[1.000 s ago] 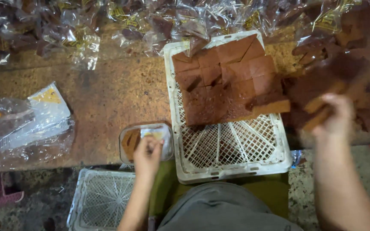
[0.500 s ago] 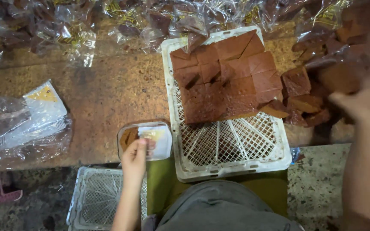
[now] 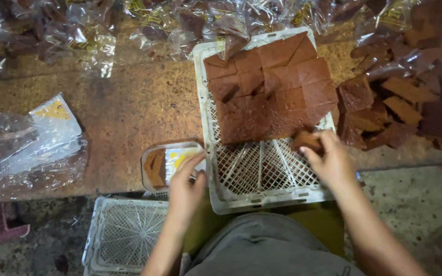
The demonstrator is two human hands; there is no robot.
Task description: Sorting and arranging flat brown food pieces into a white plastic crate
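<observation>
Brown slab piece point(image 3: 307, 139): pinched in the right hand point(image 3: 333, 163), held just above the open mesh of the white lattice crate point(image 3: 262, 174), at the near edge of the slabs laid there.
Right hand: fingers closed round the brown piece, wrist coming in from the lower right.
Left hand point(image 3: 185, 186): fingers partly spread, tips resting on the clear plastic packet point(image 3: 170, 163); it grips nothing that I can make out.
Clear plastic packet: lies on the tabletop point(image 3: 124, 112) just left of the crate, with a brown piece and a yellow label inside.
Crate contents: flat brown squares point(image 3: 269, 89) cover its far half, touching edge to edge.
Loose pile point(image 3: 400, 110): more brown pieces heaped on the tabletop right of the crate.
Empty bags point(image 3: 34, 143): crumpled clear wrappers at the left.
Second crate point(image 3: 126, 235): white, on the floor below the tabletop edge.
</observation>
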